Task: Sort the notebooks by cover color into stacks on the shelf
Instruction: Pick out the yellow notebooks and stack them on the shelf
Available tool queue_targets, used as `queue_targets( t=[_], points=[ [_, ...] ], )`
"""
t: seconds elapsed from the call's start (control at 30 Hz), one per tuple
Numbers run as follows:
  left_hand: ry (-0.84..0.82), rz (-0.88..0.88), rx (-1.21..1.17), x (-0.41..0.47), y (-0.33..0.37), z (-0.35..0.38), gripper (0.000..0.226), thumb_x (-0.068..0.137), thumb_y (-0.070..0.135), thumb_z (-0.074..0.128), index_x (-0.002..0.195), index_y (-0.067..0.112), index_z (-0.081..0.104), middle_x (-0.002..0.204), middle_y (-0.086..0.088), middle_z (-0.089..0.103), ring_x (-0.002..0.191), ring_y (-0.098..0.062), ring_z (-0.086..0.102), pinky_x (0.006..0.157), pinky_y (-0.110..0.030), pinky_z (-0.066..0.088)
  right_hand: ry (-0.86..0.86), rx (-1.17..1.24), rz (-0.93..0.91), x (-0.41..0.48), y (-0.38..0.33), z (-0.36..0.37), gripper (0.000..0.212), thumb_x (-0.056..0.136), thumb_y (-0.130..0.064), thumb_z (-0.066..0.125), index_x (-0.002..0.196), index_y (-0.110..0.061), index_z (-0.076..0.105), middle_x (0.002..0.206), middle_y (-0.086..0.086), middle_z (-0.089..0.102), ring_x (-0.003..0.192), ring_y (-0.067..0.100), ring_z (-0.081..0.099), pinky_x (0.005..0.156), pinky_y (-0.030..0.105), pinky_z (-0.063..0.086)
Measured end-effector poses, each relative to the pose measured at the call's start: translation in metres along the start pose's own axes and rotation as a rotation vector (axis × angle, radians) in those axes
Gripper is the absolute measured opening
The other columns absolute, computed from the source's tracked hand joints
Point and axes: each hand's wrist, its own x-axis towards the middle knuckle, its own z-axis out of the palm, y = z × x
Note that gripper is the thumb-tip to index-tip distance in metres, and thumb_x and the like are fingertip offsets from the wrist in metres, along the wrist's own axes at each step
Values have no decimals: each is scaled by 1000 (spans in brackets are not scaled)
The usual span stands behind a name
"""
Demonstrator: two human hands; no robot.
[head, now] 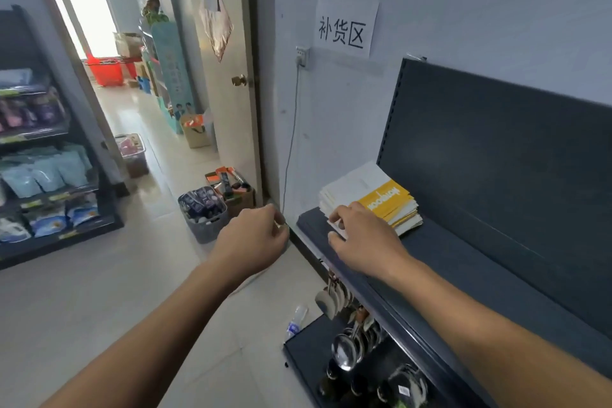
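Sign: a paper sign (346,25) with printed characters is on the wall above the shelf (480,275).
Wall: a socket (302,56) is left of the sign, and its cord (290,142) hangs down to the floor beside the shelf's far left end.
Door: the door (228,109) stands open to the left, knob (239,80) facing this way.
Floor: a grey basket (205,214) and a cardboard box (231,187), both full of small goods, sit near the door's foot; a plastic bottle (296,321) lies nearer.
Under the shelf: metal ladles (344,353) hang in a row.
Far left: a dark rack (49,175) holds bagged goods.
Notebooks: one stack (359,185) sits at the shelf's far left end, against the back panel. It is mostly white covers, with a yellow notebook (389,202) on top.
Right hand (364,242): reaches across the shelf, palm down on the stack's near left corner, thumb and forefinger pinching the corner of a white notebook (337,230).
Left hand (255,238): hovers above the floor just left of the shelf's end, fingers loosely curled, nothing visible in them.
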Motion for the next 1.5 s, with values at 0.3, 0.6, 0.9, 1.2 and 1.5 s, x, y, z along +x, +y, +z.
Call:
queue_targets(
  t=[0.3, 0.6, 0.9, 1.2, 1.5],
  points=[
    [-100, 215, -9, 125, -13, 29, 25, 97, 40, 51, 113, 25, 63, 98, 12, 70, 83, -7, 65, 79, -35, 58, 43, -6, 184, 92, 37, 18, 34, 97, -38, 51, 128, -26, 56, 125, -4, 53, 101, 21, 62, 85, 41, 54],
    [-187, 402, -5, 237, 5, 52, 25, 96, 41, 50, 112, 28, 64, 96, 15, 69, 81, -10, 64, 73, -33, 54, 83, -36, 385, 138, 74, 12, 33, 99, -37, 49, 129, -25, 55, 126, -7, 54, 103, 18, 61, 82, 38, 54],
    [-331, 572, -47, 306, 19, 95, 18, 95, 41, 50, 103, 30, 62, 93, 16, 67, 80, -11, 63, 72, -33, 54, 195, -8, 628, 153, 84, 17, 31, 98, -36, 56, 126, -26, 60, 121, -10, 58, 98, 12, 59, 80, 35, 53],
    [-345, 672, -32, 326, 39, 126, 37, 96, 46, 51, 116, 14, 54, 110, -2, 63, 97, -24, 61, 72, -35, 47, 305, 51, 956, 138, 80, 22, 33, 94, -32, 57, 126, -24, 62, 109, -11, 62, 94, 10, 59, 80, 35, 53],
    [-460, 580, -92, 323, 43, 154, 45, 97, 48, 54, 123, 11, 53, 115, -5, 58, 98, -24, 59, 75, -32, 42, 244, 113, 1197, 138, 86, 53, 25, 101, -36, 50, 102, -13, 61, 114, 6, 53, 91, 23, 60, 78, 39, 54]
  ],
)
